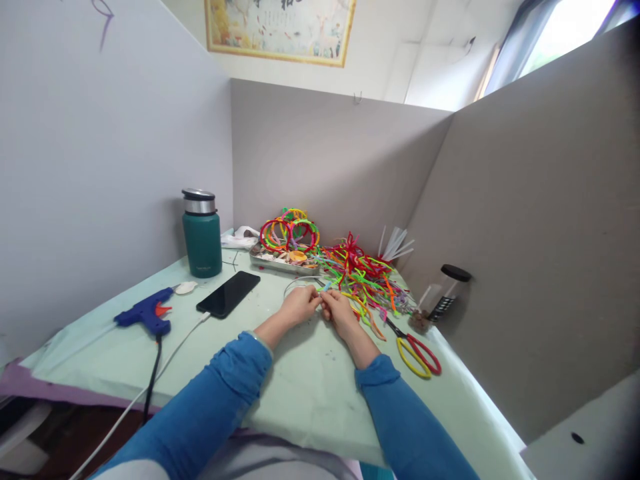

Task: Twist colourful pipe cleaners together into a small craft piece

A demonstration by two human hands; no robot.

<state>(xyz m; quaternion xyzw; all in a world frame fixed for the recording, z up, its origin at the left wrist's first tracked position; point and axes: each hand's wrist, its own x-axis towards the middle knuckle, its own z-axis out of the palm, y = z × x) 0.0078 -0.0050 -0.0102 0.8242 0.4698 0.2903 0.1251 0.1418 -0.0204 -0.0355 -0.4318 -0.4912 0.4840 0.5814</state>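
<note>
Fingers [316, 303] hide most of blue strand [326, 287].

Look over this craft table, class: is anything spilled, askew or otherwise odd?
Nothing is spilled or damaged. The pipe cleaners lie in a loose tangle beside the scissors, and the glue gun lies on its side.

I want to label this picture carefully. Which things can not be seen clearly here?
Head view only:
- What the left hand and right hand pinch: too small; only a thin light-blue tip shows between the fingers.
- Tray contents: too small, partly under the rings.
- Jar contents: dark and blurred.
- Glue gun cord: runs off the table edge.
- Poster: cut by the top edge.
</note>
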